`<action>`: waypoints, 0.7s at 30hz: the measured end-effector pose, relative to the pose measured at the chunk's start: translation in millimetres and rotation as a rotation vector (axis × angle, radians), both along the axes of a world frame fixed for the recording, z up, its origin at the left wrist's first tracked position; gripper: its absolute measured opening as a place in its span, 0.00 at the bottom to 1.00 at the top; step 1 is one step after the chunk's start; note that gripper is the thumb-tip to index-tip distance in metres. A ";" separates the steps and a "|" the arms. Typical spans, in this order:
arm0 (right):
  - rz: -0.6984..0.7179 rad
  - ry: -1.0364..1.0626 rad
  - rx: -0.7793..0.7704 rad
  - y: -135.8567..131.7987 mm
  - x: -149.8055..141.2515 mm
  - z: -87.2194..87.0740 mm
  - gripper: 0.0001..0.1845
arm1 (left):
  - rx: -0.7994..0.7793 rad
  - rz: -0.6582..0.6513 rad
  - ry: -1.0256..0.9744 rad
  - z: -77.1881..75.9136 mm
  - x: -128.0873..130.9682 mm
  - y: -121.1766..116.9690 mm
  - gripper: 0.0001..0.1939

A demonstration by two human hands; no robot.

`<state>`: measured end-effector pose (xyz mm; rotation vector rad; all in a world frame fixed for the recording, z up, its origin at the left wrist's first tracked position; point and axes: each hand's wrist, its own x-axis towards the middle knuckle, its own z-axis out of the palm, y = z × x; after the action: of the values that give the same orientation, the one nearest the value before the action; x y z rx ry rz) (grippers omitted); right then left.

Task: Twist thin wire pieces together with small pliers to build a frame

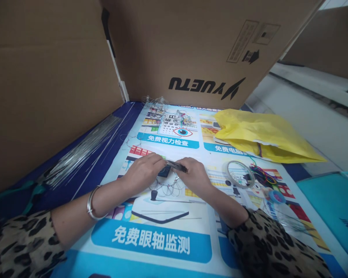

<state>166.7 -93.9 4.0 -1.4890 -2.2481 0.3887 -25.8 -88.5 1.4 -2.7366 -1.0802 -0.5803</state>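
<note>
Both of my hands meet over the middle of the printed sheet. My right hand [193, 174] is closed around a slim dark metal tool [176, 166], which points left towards my other hand. Its exact kind is hard to make out. The fingers of my left hand [143, 172] are pinched together at the tool's tip, and what they hold is hidden. Just below and between the hands is a piece of thin looped wire [171, 188]; I cannot tell whether it hangs from the fingers or lies on the sheet.
Straight wires [84, 150] lie in a bundle at left, near teal-handled pliers [31, 193]. More looped wire pieces [178, 116] sit at the back before a cardboard wall [174, 46]. At right are a yellow bag [258, 131], a clear round dish [240, 173] and coloured cords [266, 175].
</note>
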 end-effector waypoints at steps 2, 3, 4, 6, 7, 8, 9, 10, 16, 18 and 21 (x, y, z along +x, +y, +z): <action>0.012 -0.074 0.020 0.9 2.0 1.0 0.10 | 0.020 0.007 -0.010 -0.3 -1.9 0.1 0.11; 0.012 -0.119 0.031 1.1 3.0 2.1 0.13 | 0.032 0.005 -0.018 -0.5 -3.0 0.2 0.11; 0.007 -0.169 0.042 0.9 3.9 3.4 0.15 | 0.043 -0.002 -0.032 -0.9 -4.0 0.4 0.11; -0.019 -0.270 0.074 -0.7 4.6 6.8 0.17 | 0.051 -0.014 -0.071 -2.2 -5.9 1.1 0.11; -0.035 -0.323 0.096 -2.0 4.5 8.6 0.17 | 0.048 -0.018 -0.095 -3.0 -6.7 1.5 0.11; -0.049 -0.379 0.120 -3.4 4.1 10.2 0.16 | 0.040 -0.024 -0.120 -3.8 -7.2 1.9 0.11; -0.058 -0.437 0.141 -4.9 3.6 11.7 0.15 | 0.030 -0.034 -0.142 -4.6 -7.6 2.3 0.12; -0.066 -0.493 0.158 -6.4 3.0 12.9 0.14 | 0.021 -0.044 -0.160 -5.1 -7.7 2.5 0.12; -0.053 -0.683 0.220 -11.0 2.2 20.2 0.07 | 0.017 -0.034 -0.140 -5.2 -6.1 0.2 0.14; -0.013 -0.704 0.239 -12.1 1.1 23.4 0.07 | 0.030 -0.026 -0.136 -4.5 -5.4 -1.3 0.12; 0.024 -0.723 0.242 -14.4 -1.9 28.2 0.08 | 0.049 -0.045 -0.143 -3.4 -4.9 -2.9 0.10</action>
<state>164.7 -108.4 32.2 -1.6397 -2.7085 -0.4876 -30.7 -91.5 -1.9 -2.7181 -1.0213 -0.8090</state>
